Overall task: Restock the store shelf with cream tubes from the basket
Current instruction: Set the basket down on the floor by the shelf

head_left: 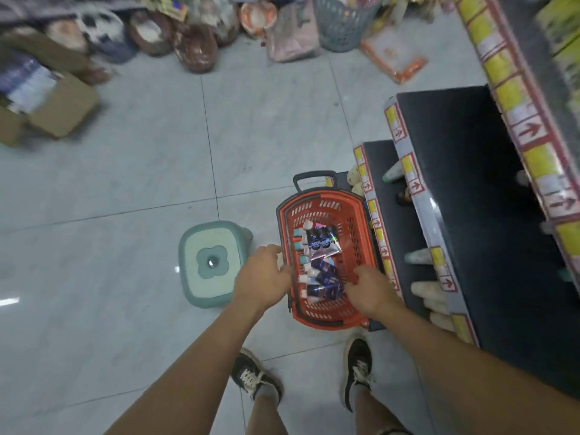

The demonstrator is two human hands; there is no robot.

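Observation:
An orange basket point(361, 246) stands on the floor beside the dark store shelf point(470, 189). Several dark blue cream tubes point(323, 243) with white caps lie inside it. My left hand point(262, 277) is at the basket's left rim, fingers reaching toward the dark handle; whether it grips the handle I cannot tell. My right hand point(368, 288) reaches into the basket's near right part, fingers curled down among the tubes point(326, 288). Its fingertips are hidden, so a grip on a tube does not show.
A teal and white stool point(210, 262) stands left of the basket. My two feet in black shoes point(357, 372) are just behind it. White bottles point(430, 290) lie on the lower shelves. Boxes, bags and a grey bin point(340, 23) line the far floor.

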